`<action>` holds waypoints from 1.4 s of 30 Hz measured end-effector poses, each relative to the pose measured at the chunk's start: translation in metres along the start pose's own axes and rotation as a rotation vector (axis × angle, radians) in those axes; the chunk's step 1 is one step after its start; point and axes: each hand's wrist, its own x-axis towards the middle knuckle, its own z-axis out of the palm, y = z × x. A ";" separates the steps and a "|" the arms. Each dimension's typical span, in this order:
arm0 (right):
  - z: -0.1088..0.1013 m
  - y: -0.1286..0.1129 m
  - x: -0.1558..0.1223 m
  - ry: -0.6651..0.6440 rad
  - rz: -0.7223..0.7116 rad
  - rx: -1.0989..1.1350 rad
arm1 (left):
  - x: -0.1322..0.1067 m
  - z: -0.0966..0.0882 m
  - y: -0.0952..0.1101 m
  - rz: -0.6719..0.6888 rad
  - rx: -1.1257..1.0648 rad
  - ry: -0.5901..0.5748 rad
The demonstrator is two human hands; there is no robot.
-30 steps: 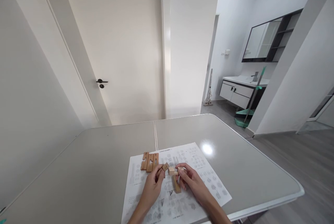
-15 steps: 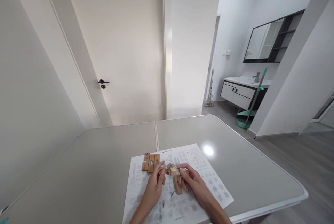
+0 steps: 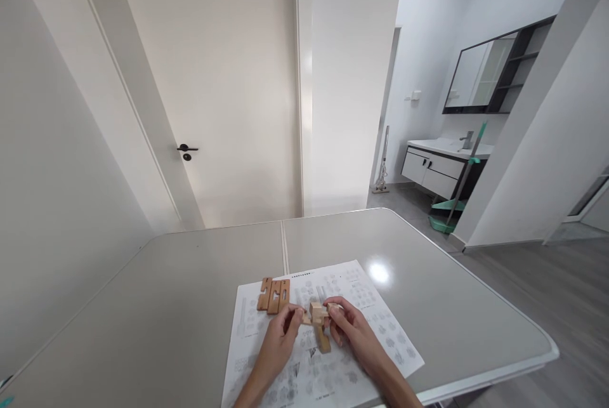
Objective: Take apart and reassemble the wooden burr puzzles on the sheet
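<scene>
Over a printed sheet [image 3: 247,344], my right hand [image 3: 349,325] is closed on the right end of a small assembly of pale wooden puzzle pieces [image 3: 315,311]. One bar of it points down towards me. My left hand [image 3: 281,332] pinches a thin wooden piece [image 3: 306,318] between thumb and fingertips, its end beside the assembly's left side; I cannot tell whether they touch. Beyond my left hand, several flat brown notched wooden pieces [image 3: 275,296] lie side by side on the sheet. My fingers hide parts of the held pieces.
The sheet, printed with small diagrams, lies on a grey table [image 3: 190,306] with a seam across it. A white door [image 3: 228,91] stands behind. To the right are a sink cabinet [image 3: 431,167], a mop [image 3: 383,164] and a green dustpan [image 3: 442,224].
My left hand has turned and lowered its piece from a raised, tilted pose to a flatter one beside the assembly. My right hand has barely moved.
</scene>
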 end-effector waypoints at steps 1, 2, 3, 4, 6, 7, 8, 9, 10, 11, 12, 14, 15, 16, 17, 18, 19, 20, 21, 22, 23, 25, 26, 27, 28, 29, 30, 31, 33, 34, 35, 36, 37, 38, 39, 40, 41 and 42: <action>0.000 0.000 0.000 -0.007 -0.001 -0.002 | 0.000 0.000 -0.001 0.002 -0.011 -0.004; 0.000 0.001 0.000 -0.018 -0.002 -0.005 | 0.001 0.000 -0.002 0.004 -0.025 -0.014; 0.000 0.001 0.000 -0.032 -0.003 -0.012 | 0.001 0.000 -0.003 0.006 -0.041 -0.027; -0.001 0.002 0.000 -0.049 -0.003 -0.024 | 0.001 0.000 -0.004 0.007 -0.057 -0.041; -0.001 0.003 -0.001 -0.086 -0.002 -0.057 | 0.001 0.002 -0.004 0.006 -0.084 -0.063; -0.001 0.004 -0.001 -0.105 0.000 -0.076 | 0.001 0.002 -0.004 0.003 -0.093 -0.071; -0.002 0.005 -0.001 -0.120 0.001 -0.095 | 0.001 0.003 -0.003 0.000 -0.098 -0.081; -0.002 0.005 -0.001 -0.133 0.003 -0.111 | 0.001 0.004 -0.002 -0.005 -0.103 -0.091; -0.002 0.005 -0.002 -0.145 0.004 -0.121 | 0.000 0.004 0.000 -0.009 -0.106 -0.101; -0.002 0.004 -0.002 -0.158 0.005 -0.122 | -0.001 0.005 0.003 -0.012 -0.109 -0.110; -0.002 0.003 -0.003 -0.174 0.006 -0.117 | -0.001 0.005 0.005 -0.015 -0.114 -0.119; -0.001 0.000 -0.004 -0.209 0.013 -0.103 | -0.003 0.005 0.011 -0.020 -0.132 -0.136; -0.001 -0.002 -0.005 -0.226 0.022 -0.100 | -0.004 0.005 0.014 -0.025 -0.141 -0.150; 0.000 -0.004 -0.006 -0.240 0.031 -0.100 | -0.004 0.005 0.016 -0.029 -0.147 -0.167; 0.000 -0.006 -0.006 -0.253 0.041 -0.103 | -0.005 0.005 0.018 -0.031 -0.148 -0.183; 0.000 -0.007 -0.007 -0.263 0.051 -0.108 | -0.005 0.005 0.020 -0.030 -0.143 -0.197; 0.000 -0.008 -0.007 -0.272 0.056 -0.114 | -0.006 0.004 0.020 -0.026 -0.136 -0.209; 0.000 -0.008 -0.007 -0.278 0.059 -0.121 | -0.006 0.004 0.021 -0.020 -0.130 -0.219; 0.000 -0.008 -0.007 -0.282 0.059 -0.129 | -0.006 0.004 0.021 -0.014 -0.125 -0.226; -0.001 -0.007 -0.007 -0.283 0.058 -0.137 | -0.006 0.003 0.020 -0.009 -0.125 -0.231; -0.001 -0.006 -0.007 -0.282 0.058 -0.141 | -0.007 0.003 0.020 -0.005 -0.127 -0.237; -0.001 -0.004 -0.006 -0.272 0.063 -0.128 | -0.007 0.003 0.021 -0.001 -0.130 -0.244; -0.002 -0.002 -0.006 -0.266 0.067 -0.116 | -0.008 0.003 0.022 0.000 -0.129 -0.244; -0.002 -0.001 -0.006 -0.262 0.068 -0.105 | -0.008 0.003 0.023 0.000 -0.128 -0.243; -0.002 0.001 -0.006 -0.261 0.065 -0.098 | -0.009 0.003 0.024 -0.001 -0.126 -0.244; -0.002 0.002 -0.006 -0.261 0.058 -0.095 | -0.009 0.004 0.025 -0.001 -0.122 -0.247; -0.001 0.003 -0.006 -0.263 0.047 -0.095 | -0.009 0.004 0.026 0.001 -0.117 -0.251; -0.001 0.004 -0.005 -0.262 0.035 -0.096 | -0.010 0.004 0.027 0.006 -0.111 -0.256; -0.001 0.005 -0.005 -0.256 0.019 -0.093 | -0.009 0.004 0.027 0.019 -0.095 -0.265; -0.001 0.005 -0.005 -0.253 0.015 -0.091 | -0.009 0.004 0.026 0.023 -0.092 -0.267; -0.001 0.005 -0.005 -0.250 0.013 -0.090 | -0.009 0.004 0.025 0.023 -0.094 -0.269; -0.001 0.005 -0.005 -0.249 0.011 -0.090 | -0.008 0.005 0.023 0.020 -0.100 -0.272; -0.002 0.006 -0.005 -0.249 0.008 -0.091 | -0.008 0.005 0.022 0.015 -0.109 -0.276; -0.002 0.006 -0.005 -0.250 0.005 -0.096 | -0.008 0.005 0.020 0.007 -0.121 -0.283; -0.002 0.006 -0.005 -0.249 0.001 -0.101 | -0.007 0.005 0.018 0.000 -0.133 -0.289; -0.002 0.006 -0.005 -0.247 -0.006 -0.107 | -0.007 0.005 0.017 -0.005 -0.143 -0.295; -0.003 0.006 -0.005 -0.245 -0.013 -0.112 | -0.007 0.005 0.016 -0.008 -0.152 -0.301; -0.003 0.006 -0.005 -0.243 -0.018 -0.116 | -0.007 0.004 0.015 -0.011 -0.160 -0.306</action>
